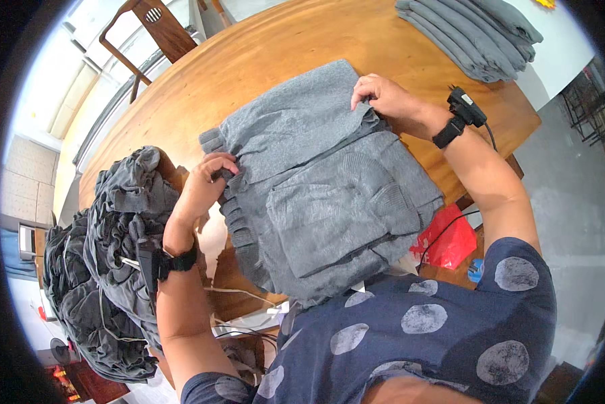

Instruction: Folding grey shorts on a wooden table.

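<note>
A grey knit sweater [292,121] lies partly folded on the wooden table before me. Its ribbed hem [242,230] runs down the left side, and a ribbed part [375,174] lies on the folded section nearer my body. At the hem, my left hand [204,179] has its fingers curled on the fabric. Across from it, my right hand [383,96] pinches the right edge of the far layer. Both hands hold the same garment, with some fingertips hidden in the cloth.
A heap of crumpled dark grey garments [116,252] with white ties sits at the left. Folded grey garments [469,38] are stacked at the far right of the table [302,40]. A red plastic bag [449,240] and a cable lie near my right side. A wooden chair [161,28] stands beyond.
</note>
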Demonstrator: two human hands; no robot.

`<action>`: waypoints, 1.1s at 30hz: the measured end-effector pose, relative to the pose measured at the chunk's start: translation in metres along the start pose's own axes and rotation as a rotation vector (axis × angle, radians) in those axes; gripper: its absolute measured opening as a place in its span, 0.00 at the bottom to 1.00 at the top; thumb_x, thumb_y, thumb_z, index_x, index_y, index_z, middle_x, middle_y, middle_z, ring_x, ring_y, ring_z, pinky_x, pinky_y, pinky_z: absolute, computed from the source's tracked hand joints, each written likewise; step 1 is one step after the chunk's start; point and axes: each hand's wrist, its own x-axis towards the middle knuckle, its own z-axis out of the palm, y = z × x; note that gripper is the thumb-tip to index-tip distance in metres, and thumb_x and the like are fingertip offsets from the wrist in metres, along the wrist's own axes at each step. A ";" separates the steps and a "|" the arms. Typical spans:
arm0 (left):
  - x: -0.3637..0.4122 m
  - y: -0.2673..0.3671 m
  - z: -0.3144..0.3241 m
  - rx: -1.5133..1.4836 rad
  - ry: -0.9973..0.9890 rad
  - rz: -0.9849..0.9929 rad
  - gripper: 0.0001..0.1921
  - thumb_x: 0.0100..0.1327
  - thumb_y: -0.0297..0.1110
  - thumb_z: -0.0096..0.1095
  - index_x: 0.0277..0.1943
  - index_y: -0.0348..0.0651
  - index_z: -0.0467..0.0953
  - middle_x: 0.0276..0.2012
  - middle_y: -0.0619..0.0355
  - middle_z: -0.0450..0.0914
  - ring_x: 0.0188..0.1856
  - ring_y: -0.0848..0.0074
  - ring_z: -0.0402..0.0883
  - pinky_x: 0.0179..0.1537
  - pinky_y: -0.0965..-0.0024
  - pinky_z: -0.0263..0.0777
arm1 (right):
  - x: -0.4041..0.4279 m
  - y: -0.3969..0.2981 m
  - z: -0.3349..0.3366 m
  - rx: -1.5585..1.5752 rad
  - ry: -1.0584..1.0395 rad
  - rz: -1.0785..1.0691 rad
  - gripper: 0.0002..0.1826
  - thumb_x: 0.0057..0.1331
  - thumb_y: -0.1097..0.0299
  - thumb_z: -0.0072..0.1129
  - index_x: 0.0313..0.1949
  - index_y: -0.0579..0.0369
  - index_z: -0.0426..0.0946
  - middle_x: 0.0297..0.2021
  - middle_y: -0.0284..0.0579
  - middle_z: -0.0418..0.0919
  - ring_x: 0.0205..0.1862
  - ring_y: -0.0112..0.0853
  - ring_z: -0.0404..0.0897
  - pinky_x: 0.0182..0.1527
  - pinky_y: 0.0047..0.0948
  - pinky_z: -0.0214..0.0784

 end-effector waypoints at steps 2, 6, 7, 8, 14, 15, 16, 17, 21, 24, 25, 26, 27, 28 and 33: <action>-0.002 0.008 -0.013 0.019 -0.073 0.004 0.17 0.45 0.11 0.51 0.38 0.38 0.78 0.48 0.53 0.77 0.56 0.68 0.72 0.57 0.71 0.63 | 0.005 0.004 -0.008 -0.175 -0.090 -0.047 0.14 0.48 0.82 0.48 0.31 0.53 0.80 0.32 0.43 0.78 0.38 0.38 0.76 0.43 0.33 0.68; 0.014 -0.002 -0.037 -0.065 0.062 -0.305 0.11 0.61 0.26 0.58 0.47 0.38 0.76 0.43 0.53 0.80 0.49 0.68 0.77 0.49 0.73 0.70 | 0.028 -0.002 -0.025 -0.076 -0.036 0.060 0.14 0.52 0.78 0.50 0.37 0.53 0.80 0.36 0.45 0.79 0.41 0.40 0.77 0.46 0.34 0.69; 0.026 -0.013 -0.039 -0.066 0.066 -0.304 0.11 0.61 0.26 0.58 0.47 0.38 0.76 0.43 0.53 0.80 0.49 0.68 0.77 0.49 0.73 0.70 | 0.039 -0.006 -0.027 -0.076 0.076 0.247 0.14 0.56 0.72 0.53 0.42 0.55 0.78 0.40 0.48 0.79 0.46 0.41 0.76 0.49 0.34 0.68; 0.036 -0.034 -0.035 0.084 0.307 -0.253 0.13 0.60 0.30 0.59 0.47 0.36 0.76 0.43 0.49 0.80 0.48 0.65 0.78 0.47 0.67 0.71 | 0.051 -0.007 -0.027 -0.072 0.184 0.428 0.17 0.60 0.66 0.56 0.47 0.58 0.76 0.45 0.50 0.78 0.51 0.42 0.75 0.52 0.34 0.67; 0.065 -0.075 -0.010 0.213 0.243 -0.406 0.23 0.57 0.44 0.66 0.48 0.33 0.73 0.37 0.45 0.79 0.40 0.61 0.79 0.41 0.63 0.72 | 0.083 0.009 0.022 -0.486 -0.003 0.660 0.30 0.58 0.55 0.60 0.56 0.61 0.68 0.51 0.57 0.74 0.56 0.47 0.71 0.56 0.41 0.65; 0.066 -0.075 -0.010 0.303 0.218 -0.314 0.26 0.56 0.46 0.67 0.48 0.32 0.72 0.40 0.40 0.80 0.44 0.53 0.79 0.43 0.59 0.72 | 0.082 0.007 0.027 -0.406 0.021 0.579 0.27 0.58 0.58 0.60 0.54 0.59 0.69 0.50 0.56 0.75 0.54 0.48 0.73 0.55 0.42 0.66; 0.067 -0.085 -0.011 0.303 0.224 -0.317 0.26 0.56 0.46 0.67 0.48 0.32 0.72 0.40 0.40 0.80 0.44 0.53 0.79 0.43 0.59 0.72 | 0.082 0.005 0.033 -0.327 0.042 0.497 0.24 0.58 0.60 0.60 0.53 0.56 0.71 0.48 0.56 0.76 0.52 0.49 0.74 0.54 0.43 0.67; 0.066 -0.094 -0.013 0.296 0.306 -0.300 0.25 0.56 0.44 0.66 0.48 0.32 0.71 0.37 0.42 0.79 0.41 0.58 0.79 0.42 0.62 0.72 | 0.081 0.001 0.035 -0.347 0.113 0.439 0.21 0.59 0.66 0.58 0.52 0.53 0.71 0.48 0.54 0.76 0.52 0.49 0.73 0.53 0.43 0.67; 0.080 -0.091 -0.029 0.377 0.482 -0.397 0.27 0.58 0.42 0.64 0.54 0.34 0.66 0.44 0.38 0.77 0.48 0.51 0.76 0.49 0.58 0.69 | 0.097 0.013 0.018 -0.429 0.211 0.305 0.21 0.59 0.67 0.58 0.53 0.54 0.70 0.48 0.55 0.74 0.52 0.50 0.73 0.52 0.43 0.67; 0.088 -0.070 -0.017 0.550 0.581 -0.314 0.27 0.58 0.42 0.63 0.56 0.37 0.66 0.51 0.38 0.74 0.53 0.50 0.73 0.52 0.58 0.67 | 0.113 0.026 0.021 -0.424 0.259 0.244 0.23 0.59 0.65 0.58 0.54 0.54 0.69 0.50 0.54 0.73 0.53 0.49 0.72 0.53 0.45 0.65; 0.089 -0.065 -0.011 0.695 0.702 -0.192 0.26 0.58 0.42 0.62 0.57 0.39 0.66 0.53 0.40 0.72 0.55 0.51 0.71 0.54 0.58 0.66 | 0.118 0.021 0.027 -0.514 0.297 0.201 0.23 0.60 0.64 0.57 0.54 0.55 0.68 0.51 0.52 0.72 0.54 0.49 0.71 0.54 0.46 0.64; 0.092 -0.054 -0.007 0.691 0.690 -0.098 0.26 0.59 0.42 0.62 0.57 0.40 0.66 0.55 0.41 0.71 0.56 0.51 0.70 0.56 0.58 0.64 | 0.123 0.014 0.032 -0.606 0.337 0.161 0.24 0.60 0.62 0.56 0.55 0.55 0.68 0.52 0.51 0.71 0.55 0.48 0.70 0.56 0.47 0.62; 0.093 -0.043 0.000 0.685 0.676 -0.009 0.26 0.59 0.42 0.62 0.58 0.42 0.66 0.56 0.43 0.69 0.57 0.51 0.69 0.57 0.58 0.63 | 0.129 0.000 0.038 -0.603 0.331 0.159 0.24 0.60 0.62 0.56 0.55 0.55 0.68 0.52 0.51 0.71 0.55 0.48 0.70 0.56 0.47 0.62; 0.092 -0.034 0.009 0.632 0.609 0.039 0.28 0.58 0.43 0.62 0.59 0.42 0.65 0.59 0.43 0.67 0.60 0.51 0.66 0.59 0.52 0.60 | 0.135 -0.015 0.045 -0.543 0.314 0.084 0.25 0.62 0.58 0.54 0.57 0.56 0.66 0.55 0.51 0.68 0.59 0.47 0.67 0.59 0.47 0.58; 0.052 0.000 0.071 0.765 0.345 -0.047 0.33 0.60 0.50 0.59 0.64 0.43 0.60 0.66 0.40 0.56 0.66 0.43 0.56 0.61 0.35 0.49 | 0.079 -0.012 0.078 -0.655 0.053 0.124 0.33 0.67 0.45 0.43 0.62 0.57 0.62 0.64 0.53 0.60 0.67 0.46 0.57 0.67 0.47 0.45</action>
